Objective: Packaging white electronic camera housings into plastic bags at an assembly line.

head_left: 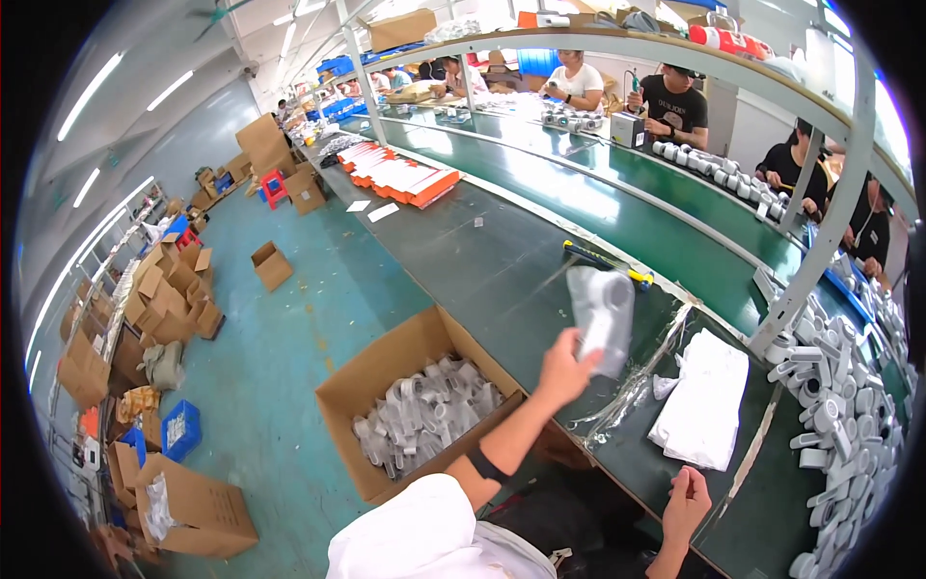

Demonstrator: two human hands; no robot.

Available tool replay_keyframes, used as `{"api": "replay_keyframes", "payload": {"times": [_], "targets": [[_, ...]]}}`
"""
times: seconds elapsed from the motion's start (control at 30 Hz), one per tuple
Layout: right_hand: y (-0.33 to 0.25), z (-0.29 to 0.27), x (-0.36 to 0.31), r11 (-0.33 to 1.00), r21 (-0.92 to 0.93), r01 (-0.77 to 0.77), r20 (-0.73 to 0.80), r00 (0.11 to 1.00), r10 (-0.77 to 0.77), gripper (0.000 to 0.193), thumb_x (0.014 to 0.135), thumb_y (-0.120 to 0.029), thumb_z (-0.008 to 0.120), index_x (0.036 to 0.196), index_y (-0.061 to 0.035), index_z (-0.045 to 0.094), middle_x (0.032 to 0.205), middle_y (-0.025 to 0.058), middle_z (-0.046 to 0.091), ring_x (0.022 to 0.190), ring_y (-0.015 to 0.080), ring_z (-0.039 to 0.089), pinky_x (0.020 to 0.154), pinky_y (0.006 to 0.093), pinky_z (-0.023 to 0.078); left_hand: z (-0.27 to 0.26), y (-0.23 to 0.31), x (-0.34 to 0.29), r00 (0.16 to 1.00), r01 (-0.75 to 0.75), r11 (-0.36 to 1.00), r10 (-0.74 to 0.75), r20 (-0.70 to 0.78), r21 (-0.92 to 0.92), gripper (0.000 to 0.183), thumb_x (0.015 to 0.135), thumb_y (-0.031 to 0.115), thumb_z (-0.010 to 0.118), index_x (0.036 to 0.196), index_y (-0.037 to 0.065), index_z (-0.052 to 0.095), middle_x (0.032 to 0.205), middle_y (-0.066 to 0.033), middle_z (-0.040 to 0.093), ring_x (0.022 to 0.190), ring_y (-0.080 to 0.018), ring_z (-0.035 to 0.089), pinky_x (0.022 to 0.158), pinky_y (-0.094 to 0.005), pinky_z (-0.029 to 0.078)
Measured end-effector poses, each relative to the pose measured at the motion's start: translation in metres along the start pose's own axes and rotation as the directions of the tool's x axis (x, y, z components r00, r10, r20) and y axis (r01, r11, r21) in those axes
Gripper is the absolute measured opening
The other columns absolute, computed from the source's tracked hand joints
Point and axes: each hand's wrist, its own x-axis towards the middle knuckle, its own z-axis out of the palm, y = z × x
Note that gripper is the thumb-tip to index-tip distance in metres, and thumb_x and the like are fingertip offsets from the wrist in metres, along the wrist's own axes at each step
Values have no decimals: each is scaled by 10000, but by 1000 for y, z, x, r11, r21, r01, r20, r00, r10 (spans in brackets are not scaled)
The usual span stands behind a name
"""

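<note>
My left hand [567, 372] is closed on the lower edge of a clear plastic bag [603, 314] with a white-grey part inside, held up over the dark bench. Behind the bag lies a yellow-and-black tool [610, 264], partly covered by it. My right hand [686, 502] is just below a stack of flat white bags [704, 400], its fingers curled together; whether anything is between them cannot be made out. To the left of my left arm, an open cardboard box [352, 391] holds many bagged parts [429, 415].
Loose white-grey parts [839, 425] are heaped at the right. A metal shelf post [820, 232] rises beyond the bench, beside a green conveyor [540, 183]. Orange-and-white flat cartons [400, 174] lie farther along. Several people sit across the line. Cardboard boxes [164, 299] stand on the floor at left.
</note>
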Motion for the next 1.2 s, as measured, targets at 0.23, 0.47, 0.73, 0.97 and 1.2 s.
{"api": "replay_keyframes", "payload": {"times": [0.23, 0.47, 0.73, 0.97, 1.2], "targets": [[16, 9, -10, 996, -86, 4, -1, 1000, -4, 207, 950, -181, 604, 934, 18, 660, 693, -4, 597, 615, 47, 491, 553, 216, 384, -50, -58, 61, 972, -55, 792, 183, -150, 607, 418, 844, 223, 673, 1177, 3, 546, 967, -232, 669, 933, -440, 615, 837, -489, 481], [18, 5, -16, 997, -65, -39, -39, 999, 36, 202, 941, -164, 611, 927, 32, 658, 712, 15, 612, 646, 71, 538, 591, 225, 433, -36, -47, 57, 953, -101, 663, 279, -120, 741, 599, 794, 253, 732, 1282, 17, 476, 1154, -206, 602, 984, -409, 573, 863, -466, 468], [-1, 1, -3, 997, 63, -35, -32, 999, 37, 154, 907, -138, 652, 967, -2, 694, 738, 35, 667, 686, 72, 579, 631, 241, 485, 23, -18, -15, 893, -439, 780, 435, 118, 446, 332, 800, 148, 736, 1088, 24, 628, 1029, -169, 593, 987, -352, 563, 842, -394, 460], [6, -131, -6, 992, -60, -108, -520, 852, 61, 161, 895, -117, 657, 1018, -14, 664, 802, -19, 638, 720, 55, 563, 647, 229, 474, 39, -62, -26, 962, -223, 964, 193, 193, 143, 192, 921, 139, 633, 1051, -2, 630, 890, -27, 605, 740, -98, 531, 676, -248, 453], [98, -304, -8, 678, -491, -547, -860, 429, -276, 437, 773, -91, 625, 1201, -39, 550, 1159, 162, 562, 1060, 334, 550, 928, 419, 447, 38, -63, -28, 944, -274, 945, 228, 237, 179, 171, 917, 126, 629, 1034, 1, 623, 904, -27, 601, 737, -102, 518, 652, -248, 441]]}}
